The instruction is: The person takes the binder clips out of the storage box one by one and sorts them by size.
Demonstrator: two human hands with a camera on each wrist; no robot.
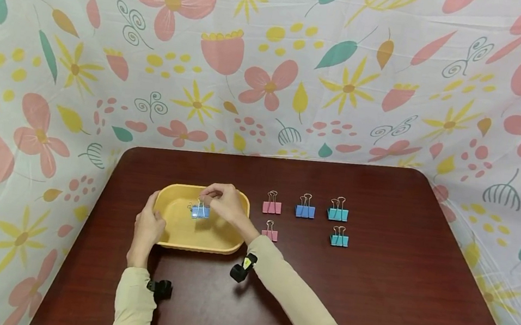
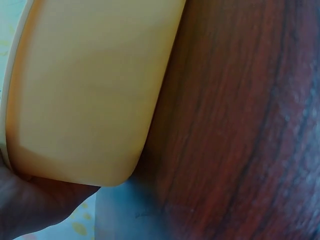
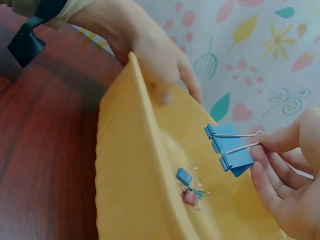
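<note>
A yellow plastic tray [image 1: 202,248] stands at the left of the table. My left hand [image 1: 148,227] grips its left wall, the thumb over the inner side as the right wrist view shows. Over the tray, my right hand [image 1: 225,202] pinches a blue binder clip [image 3: 230,150] by its wire handles, its body hanging free of the tray floor. Deeper in the tray lie small clips, among them a blue one [image 3: 184,176] and a pink one [image 3: 190,197]. The left wrist view shows the tray's outer wall [image 2: 90,100] and part of the left hand [image 2: 40,205].
Right of the tray, binder clips stand in two rows on the dark wood table [image 1: 397,290]. The back row has a pink [image 1: 271,208], a blue [image 1: 305,211] and a teal clip [image 1: 337,214]; the front row a pink [image 1: 269,235] and a teal one [image 1: 339,241]. Floral cloth [image 1: 277,33] hangs behind.
</note>
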